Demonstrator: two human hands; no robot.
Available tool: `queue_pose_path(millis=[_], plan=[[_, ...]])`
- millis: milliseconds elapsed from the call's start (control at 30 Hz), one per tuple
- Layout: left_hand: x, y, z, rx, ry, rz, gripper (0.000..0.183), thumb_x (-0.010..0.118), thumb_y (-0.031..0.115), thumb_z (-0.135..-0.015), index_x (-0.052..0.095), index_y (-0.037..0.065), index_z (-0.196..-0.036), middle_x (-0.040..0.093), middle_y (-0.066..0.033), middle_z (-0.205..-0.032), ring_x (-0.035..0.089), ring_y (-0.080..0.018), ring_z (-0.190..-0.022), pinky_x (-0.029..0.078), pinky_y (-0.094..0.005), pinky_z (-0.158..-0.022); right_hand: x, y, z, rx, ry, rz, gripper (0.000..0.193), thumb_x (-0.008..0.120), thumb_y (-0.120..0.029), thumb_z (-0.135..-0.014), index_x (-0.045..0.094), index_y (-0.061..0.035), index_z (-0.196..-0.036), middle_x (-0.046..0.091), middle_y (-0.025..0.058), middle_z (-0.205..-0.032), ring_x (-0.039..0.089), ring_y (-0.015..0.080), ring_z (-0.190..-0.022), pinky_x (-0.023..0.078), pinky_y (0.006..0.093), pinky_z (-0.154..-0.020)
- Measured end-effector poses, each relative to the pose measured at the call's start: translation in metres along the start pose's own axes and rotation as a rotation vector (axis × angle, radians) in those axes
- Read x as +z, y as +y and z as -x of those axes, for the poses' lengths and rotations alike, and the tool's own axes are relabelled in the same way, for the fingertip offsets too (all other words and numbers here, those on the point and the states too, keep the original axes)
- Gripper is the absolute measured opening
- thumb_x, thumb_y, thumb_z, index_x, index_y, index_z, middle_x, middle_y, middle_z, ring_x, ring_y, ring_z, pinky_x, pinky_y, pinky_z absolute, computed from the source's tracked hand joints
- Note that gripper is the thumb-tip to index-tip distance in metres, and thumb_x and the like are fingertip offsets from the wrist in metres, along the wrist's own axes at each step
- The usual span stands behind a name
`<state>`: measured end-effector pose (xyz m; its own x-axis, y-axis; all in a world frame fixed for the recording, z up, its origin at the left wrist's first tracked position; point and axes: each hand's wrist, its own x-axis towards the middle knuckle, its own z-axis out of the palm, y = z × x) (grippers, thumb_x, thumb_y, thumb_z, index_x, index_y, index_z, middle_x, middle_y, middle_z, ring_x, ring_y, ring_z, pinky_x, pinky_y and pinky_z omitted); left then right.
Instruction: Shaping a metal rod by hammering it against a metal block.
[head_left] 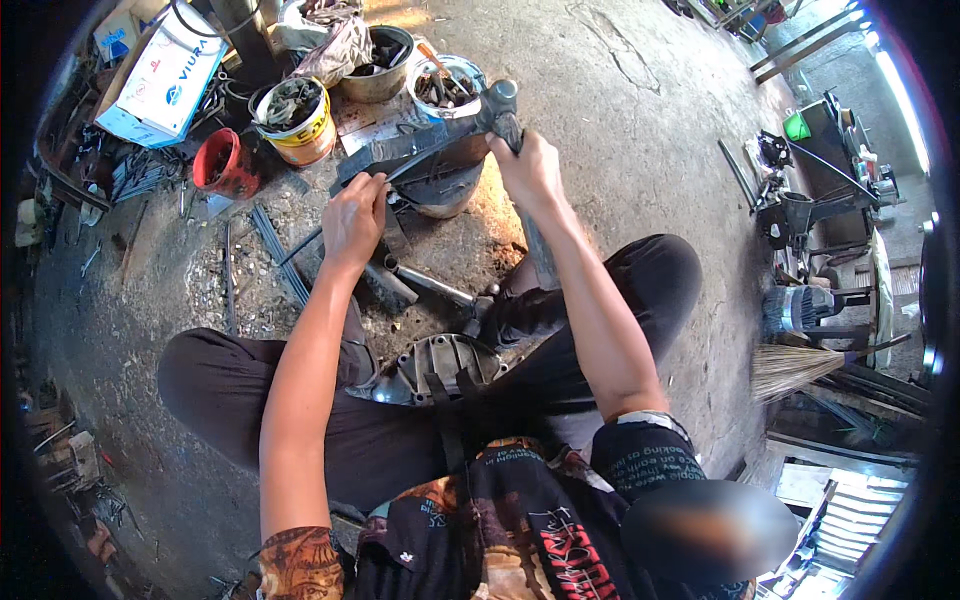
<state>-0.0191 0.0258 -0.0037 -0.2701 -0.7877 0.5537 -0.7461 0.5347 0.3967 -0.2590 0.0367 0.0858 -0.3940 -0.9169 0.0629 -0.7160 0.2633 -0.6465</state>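
Observation:
My right hand [530, 172] is closed round the handle of a hammer [501, 100]. The hammer's steel head is at the right end of a dark metal anvil block [408, 150], and its handle runs down below my fist. My left hand [354, 222] is closed on a thin metal rod [300, 246], which slants up to the right along the block toward the hammer head. Whether hammer and rod touch, I cannot tell. A dark rounded base [440, 192] stands under the block. Between my legs lies a grey metal casting [440, 362].
A red bucket [226, 165], a yellow bucket [298, 122] of scrap, a metal pot [376, 66] and a white bucket [447, 82] of tools stand ahead. Loose rods [279, 252] and a pipe [432, 284] lie near my feet. A broom [795, 372] is at right.

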Motion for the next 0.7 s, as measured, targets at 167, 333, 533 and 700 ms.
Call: queue_pose_path(millis=[167, 333, 533, 700], plan=[[0.003, 0.001, 0.0, -0.001, 0.02, -0.007, 0.012, 0.065, 0.016, -0.09, 0.067, 0.007, -0.098, 0.061, -0.011, -0.083, 0.064, -0.0336, -0.074, 0.051, -0.0416, -0.061, -0.028, -0.011, 0.009, -0.299, 0.264, -0.282, 0.038, 0.065, -0.029, -0.092, 0.059, 0.0081, -0.086, 0.066, 0.0232, -0.072, 0.062, 0.0247, -0.061, 0.048, 0.0378, -0.058], [-0.003, 0.004, 0.0, -0.028, -0.054, 0.011, 0.014, 0.065, 0.013, -0.091, 0.068, 0.003, -0.1, 0.062, -0.0136, -0.084, 0.063, -0.0361, -0.075, 0.049, -0.0425, -0.063, 0.017, 0.009, 0.008, -0.261, 0.249, -0.07, 0.045, 0.064, -0.034, -0.093, 0.054, 0.0097, -0.097, 0.065, 0.0203, -0.071, 0.067, 0.0267, -0.065, 0.053, 0.039, -0.06], [-0.001, 0.006, 0.001, -0.094, -0.021, 0.019, 0.015, 0.062, 0.017, -0.092, 0.069, 0.004, -0.097, 0.063, -0.0136, -0.085, 0.065, -0.0371, -0.076, 0.052, -0.0439, -0.064, 0.018, 0.042, -0.018, 0.157, -0.052, -0.181, 0.054, 0.066, -0.042, -0.088, 0.058, 0.0111, -0.093, 0.067, 0.0269, -0.078, 0.069, 0.0374, -0.07, 0.055, 0.0452, -0.06], [0.001, 0.001, 0.001, -0.094, -0.025, 0.011, 0.015, 0.063, 0.017, -0.092, 0.069, 0.003, -0.095, 0.063, -0.0143, -0.084, 0.065, -0.0368, -0.076, 0.052, -0.044, -0.064, -0.003, 0.029, -0.012, 0.245, -0.136, -0.325, 0.055, 0.067, -0.043, -0.087, 0.06, 0.0113, -0.082, 0.067, 0.0248, -0.077, 0.07, 0.0323, -0.069, 0.055, 0.044, -0.061]])
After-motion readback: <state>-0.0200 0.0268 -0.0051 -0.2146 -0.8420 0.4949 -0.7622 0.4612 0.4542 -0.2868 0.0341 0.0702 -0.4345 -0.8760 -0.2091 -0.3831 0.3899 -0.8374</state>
